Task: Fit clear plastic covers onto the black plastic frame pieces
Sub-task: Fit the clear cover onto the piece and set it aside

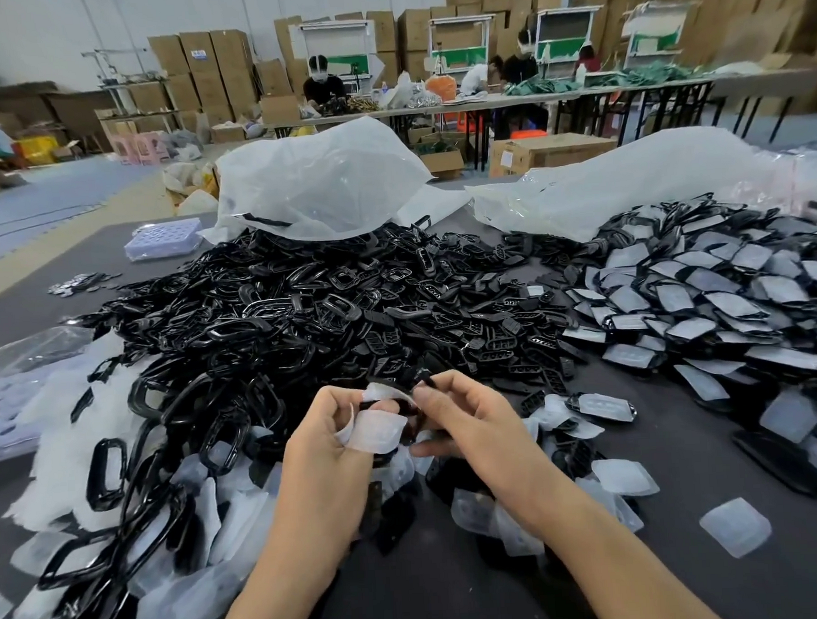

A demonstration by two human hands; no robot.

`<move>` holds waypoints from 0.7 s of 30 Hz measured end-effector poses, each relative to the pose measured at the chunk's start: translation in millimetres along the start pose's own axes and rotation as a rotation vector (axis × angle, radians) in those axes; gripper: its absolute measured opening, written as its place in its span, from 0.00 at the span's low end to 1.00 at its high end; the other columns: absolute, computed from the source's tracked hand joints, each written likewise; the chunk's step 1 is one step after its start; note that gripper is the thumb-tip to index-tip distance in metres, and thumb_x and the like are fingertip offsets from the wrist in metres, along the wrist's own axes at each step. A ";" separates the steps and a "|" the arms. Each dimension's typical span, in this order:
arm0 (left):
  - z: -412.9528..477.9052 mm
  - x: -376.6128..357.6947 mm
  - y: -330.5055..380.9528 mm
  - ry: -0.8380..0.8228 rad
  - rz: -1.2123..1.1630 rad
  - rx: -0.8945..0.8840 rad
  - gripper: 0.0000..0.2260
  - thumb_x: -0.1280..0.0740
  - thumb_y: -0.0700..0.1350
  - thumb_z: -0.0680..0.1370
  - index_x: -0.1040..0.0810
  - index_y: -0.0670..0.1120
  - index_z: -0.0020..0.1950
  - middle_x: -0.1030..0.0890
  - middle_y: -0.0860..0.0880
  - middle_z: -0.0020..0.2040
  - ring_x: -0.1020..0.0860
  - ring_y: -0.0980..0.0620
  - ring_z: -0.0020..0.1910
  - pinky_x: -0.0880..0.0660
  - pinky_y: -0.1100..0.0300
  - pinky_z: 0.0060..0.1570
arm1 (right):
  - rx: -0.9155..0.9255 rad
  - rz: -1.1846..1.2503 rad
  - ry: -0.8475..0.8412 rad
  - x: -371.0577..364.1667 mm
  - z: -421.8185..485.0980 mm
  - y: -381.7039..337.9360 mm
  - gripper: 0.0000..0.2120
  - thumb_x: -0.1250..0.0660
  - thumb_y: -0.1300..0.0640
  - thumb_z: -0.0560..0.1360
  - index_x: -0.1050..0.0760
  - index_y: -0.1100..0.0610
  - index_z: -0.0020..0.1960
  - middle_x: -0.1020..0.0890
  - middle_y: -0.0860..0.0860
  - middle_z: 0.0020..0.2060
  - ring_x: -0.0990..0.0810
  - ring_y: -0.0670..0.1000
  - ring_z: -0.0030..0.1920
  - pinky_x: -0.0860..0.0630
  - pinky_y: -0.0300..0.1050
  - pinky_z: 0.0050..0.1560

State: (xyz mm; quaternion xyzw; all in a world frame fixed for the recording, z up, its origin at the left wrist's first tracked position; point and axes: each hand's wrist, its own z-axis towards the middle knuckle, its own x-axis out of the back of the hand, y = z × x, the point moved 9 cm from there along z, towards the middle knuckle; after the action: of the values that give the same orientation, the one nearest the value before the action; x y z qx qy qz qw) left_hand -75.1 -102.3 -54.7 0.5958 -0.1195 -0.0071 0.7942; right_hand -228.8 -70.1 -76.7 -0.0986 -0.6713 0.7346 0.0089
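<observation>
Two hands meet at lower centre of the frame above the dark surface (695, 578). The left hand (328, 436) has its fingers curled and pinches a clear cover (380, 431); a second clear strip (385, 393) arcs just above it toward the other hand. The right hand (469, 429) is also curled, its fingertips pinching a black frame piece (426, 380), which is mostly hidden between the hands. Loose clear covers lie beneath and left of the wrists, too many to count; one single cover (735, 526) sits apart at lower right. At mid-frame there are two heaps: bare black frames (279, 316) at centre and covered frames (709, 303) at right, touching where they meet, neither countable. Behind them are two crumpled clear bags, one centre (319, 186) and one upper right (627, 184). One lilac tray (164, 237) sits on the surface at the left. Along the top of the frame, four people are at a long table (551, 96) in front of stacked cardboard boxes (213, 59).
</observation>
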 end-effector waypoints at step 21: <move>-3.1 -1.5 14.7 -0.092 0.228 -0.204 0.10 0.39 0.59 0.82 0.21 0.61 0.58 0.18 0.64 0.47 0.20 0.64 0.46 0.27 0.70 0.43 | -0.052 0.120 0.142 25.6 6.6 10.2 0.11 0.35 0.63 0.82 0.18 0.53 0.59 0.12 0.54 0.48 0.13 0.53 0.51 0.18 0.40 0.51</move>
State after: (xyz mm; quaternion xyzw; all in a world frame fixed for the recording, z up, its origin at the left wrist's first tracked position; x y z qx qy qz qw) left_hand -77.9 -94.9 -41.9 0.4936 -0.2210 0.0435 0.8400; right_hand -253.8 -73.9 -89.6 -0.1907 -0.6807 0.7073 0.0102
